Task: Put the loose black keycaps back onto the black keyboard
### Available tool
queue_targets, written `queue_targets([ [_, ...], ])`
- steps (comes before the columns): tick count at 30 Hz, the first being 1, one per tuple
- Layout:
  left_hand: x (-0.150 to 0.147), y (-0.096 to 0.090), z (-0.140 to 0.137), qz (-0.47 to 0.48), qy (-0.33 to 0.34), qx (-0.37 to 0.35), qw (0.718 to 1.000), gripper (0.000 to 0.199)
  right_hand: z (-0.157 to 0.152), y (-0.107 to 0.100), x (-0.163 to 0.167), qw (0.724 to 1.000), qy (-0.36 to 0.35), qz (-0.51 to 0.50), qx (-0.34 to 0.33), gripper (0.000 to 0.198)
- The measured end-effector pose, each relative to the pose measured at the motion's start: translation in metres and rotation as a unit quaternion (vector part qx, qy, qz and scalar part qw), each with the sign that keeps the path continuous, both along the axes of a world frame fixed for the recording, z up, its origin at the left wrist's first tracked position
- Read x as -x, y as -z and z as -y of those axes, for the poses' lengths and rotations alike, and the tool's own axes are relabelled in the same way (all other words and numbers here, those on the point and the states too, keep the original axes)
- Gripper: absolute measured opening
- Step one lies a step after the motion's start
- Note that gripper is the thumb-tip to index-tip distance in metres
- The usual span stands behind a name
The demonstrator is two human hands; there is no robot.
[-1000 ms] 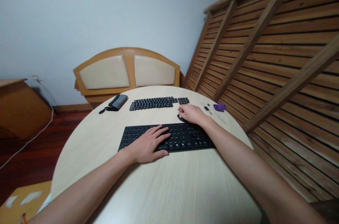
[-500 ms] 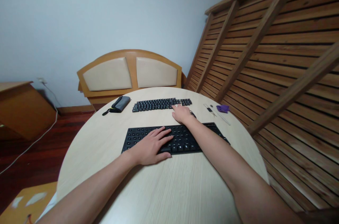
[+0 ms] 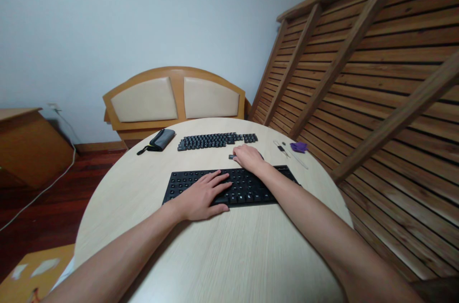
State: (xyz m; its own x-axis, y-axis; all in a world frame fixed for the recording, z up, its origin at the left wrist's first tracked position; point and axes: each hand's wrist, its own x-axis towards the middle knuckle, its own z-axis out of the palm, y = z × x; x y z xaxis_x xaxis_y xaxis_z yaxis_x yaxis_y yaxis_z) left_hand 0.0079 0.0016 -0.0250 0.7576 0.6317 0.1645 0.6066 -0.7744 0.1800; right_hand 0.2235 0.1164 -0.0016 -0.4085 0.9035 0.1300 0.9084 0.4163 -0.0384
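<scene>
A black keyboard (image 3: 193, 177) lies on the round table, with most of its keycaps off and a few in place along the near row. My left hand (image 3: 205, 194) rests palm down across it, fingers spread. Beyond the keyboard, my right hand (image 3: 247, 156) pinches a wide dark keycap (image 3: 232, 156) at the tabletop; the fingertips are partly hidden behind the hand. Farther back sit loose black keycaps (image 3: 204, 141) in rows, laid out like a keyboard, with a smaller group (image 3: 250, 138) at their right end.
On the table (image 3: 222, 245) a grey and black zip pouch (image 3: 161, 140) lies at the left. Toward the right are a purple cloth-like item (image 3: 298, 147), a wire tool (image 3: 281, 148) and a thin pale stick (image 3: 300, 161). A wooden slatted frame (image 3: 358, 102) leans close by the right side.
My right hand has drawn back from the keycap rows toward the keyboard with a wide keycap, leaving a gap in the near row. My left hand has stayed on the keyboard.
</scene>
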Motion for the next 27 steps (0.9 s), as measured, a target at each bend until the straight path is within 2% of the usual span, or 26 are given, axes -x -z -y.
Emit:
queue_targets([
  [6, 0.000, 0.000, 0.000, -0.003, 0.002, -0.013, 1.000, 0.067, 0.037, -0.016, -0.032, 0.992, -0.075, -0.086, 0.051, 0.022],
  [7, 0.001, 0.000, 0.000, -0.005, 0.002, -0.014, 1.000, 0.067, 0.043, -0.017, -0.039, 0.987, -0.098, -0.109, 0.071, 0.022],
  [10, 0.001, 0.001, 0.000, -0.012, 0.000, -0.017, 1.000, 0.068, 0.059, -0.018, -0.061, 0.947, -0.171, -0.205, 0.176, 0.026],
  [14, -0.002, 0.001, 0.002, -0.008, -0.009, -0.031, 0.999, 0.068, 0.067, -0.018, -0.078, 0.926, -0.182, -0.216, 0.250, 0.030],
  [19, -0.015, -0.002, 0.011, 0.000, -0.008, -0.056, 0.998, 0.066, 0.066, -0.018, -0.082, 0.916, -0.200, -0.203, 0.282, 0.033],
  [27, -0.025, 0.004, 0.016, -0.006, 0.017, -0.059, 0.998, 0.064, 0.067, -0.018, -0.082, 0.913, -0.210, -0.205, 0.285, 0.031],
])
